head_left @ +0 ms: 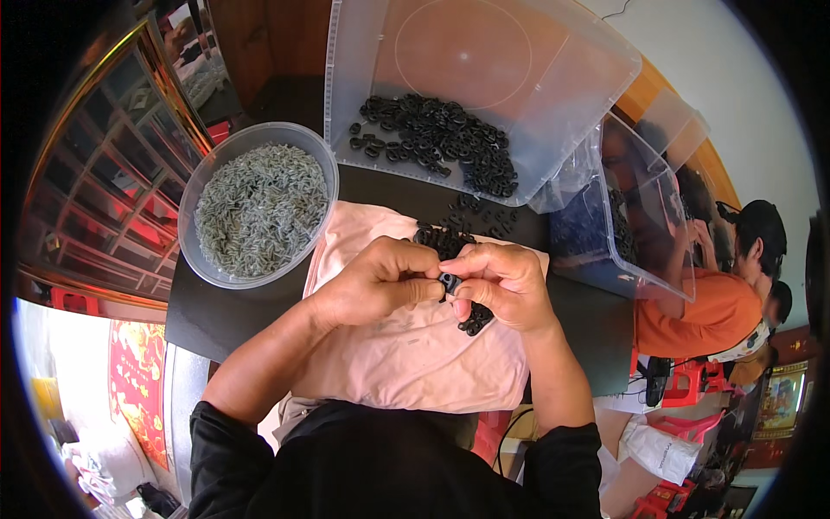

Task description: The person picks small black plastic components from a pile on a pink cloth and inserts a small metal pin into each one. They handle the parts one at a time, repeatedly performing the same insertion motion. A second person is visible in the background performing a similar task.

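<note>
Over a pale pink cloth (406,372), my left hand (380,281) and my right hand (510,285) meet. Both pinch one small black plastic piece (449,282), which has a rounded shape with a hole. Thumbs and forefingers cover most of it. Just beyond the hands lies a heap of similar black pieces (441,238), and more black pieces (475,322) sit beneath my right hand. To the left stands a round clear tub (331,173) filled with small grey coil springs (259,212).
A large clear plastic bin (553,86) tips toward me at the back, with many black pieces (450,138) inside. Another clear bin (644,251) stands on the right of the dark table (588,324). Beyond it sits a person in an orange top (705,311).
</note>
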`<state>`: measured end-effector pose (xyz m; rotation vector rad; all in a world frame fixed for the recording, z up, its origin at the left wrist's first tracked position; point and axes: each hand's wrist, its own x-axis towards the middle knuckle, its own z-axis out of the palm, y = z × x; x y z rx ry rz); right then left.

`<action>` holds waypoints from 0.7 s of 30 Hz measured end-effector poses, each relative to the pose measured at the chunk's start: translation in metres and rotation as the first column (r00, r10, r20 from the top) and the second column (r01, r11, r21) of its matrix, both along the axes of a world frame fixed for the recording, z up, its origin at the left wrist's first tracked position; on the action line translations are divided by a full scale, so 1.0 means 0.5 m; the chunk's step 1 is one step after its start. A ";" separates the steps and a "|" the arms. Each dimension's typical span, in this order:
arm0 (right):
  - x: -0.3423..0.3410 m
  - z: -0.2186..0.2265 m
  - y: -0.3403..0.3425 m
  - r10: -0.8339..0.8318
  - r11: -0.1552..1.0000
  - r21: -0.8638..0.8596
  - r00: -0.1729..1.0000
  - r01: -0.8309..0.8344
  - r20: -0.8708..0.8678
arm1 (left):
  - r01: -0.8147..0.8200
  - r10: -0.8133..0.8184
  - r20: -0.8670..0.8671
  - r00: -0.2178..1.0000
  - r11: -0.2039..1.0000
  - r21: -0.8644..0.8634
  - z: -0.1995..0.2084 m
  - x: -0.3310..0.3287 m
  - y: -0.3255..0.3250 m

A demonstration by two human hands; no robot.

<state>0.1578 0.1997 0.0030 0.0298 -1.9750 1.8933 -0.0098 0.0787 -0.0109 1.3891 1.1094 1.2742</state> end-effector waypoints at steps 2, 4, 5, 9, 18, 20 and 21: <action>0.001 0.000 0.000 0.009 1.000 0.004 1.000 -0.009 0.009 | 0.018 -0.017 0.041 0.999 0.999 -0.033 0.001 0.002 -0.001; 0.001 0.002 -0.001 0.018 1.000 0.005 1.000 -0.018 0.022 | 0.032 -0.027 0.083 0.996 0.998 -0.058 0.001 0.003 -0.002; 0.001 0.003 -0.001 0.016 1.000 0.008 1.000 -0.016 0.014 | 0.035 -0.028 0.104 0.994 0.997 -0.066 0.001 0.004 -0.003; -0.003 -0.003 -0.008 -0.002 1.000 -0.002 1.000 0.002 -0.004 | 0.026 -0.008 0.137 0.991 0.991 -0.135 0.003 0.003 -0.006; -0.005 -0.005 -0.010 -0.015 0.999 -0.038 1.000 0.016 0.019 | 0.036 -0.011 0.156 0.988 0.987 -0.155 0.011 0.003 -0.006; -0.004 0.005 -0.010 -0.050 0.999 -0.007 0.998 0.050 0.036 | 0.046 -0.018 0.193 0.981 0.989 -0.140 0.012 0.003 -0.001; -0.001 0.013 -0.009 -0.082 0.996 0.036 0.996 0.081 0.043 | 0.051 -0.023 0.211 0.977 0.990 -0.132 0.013 0.004 0.001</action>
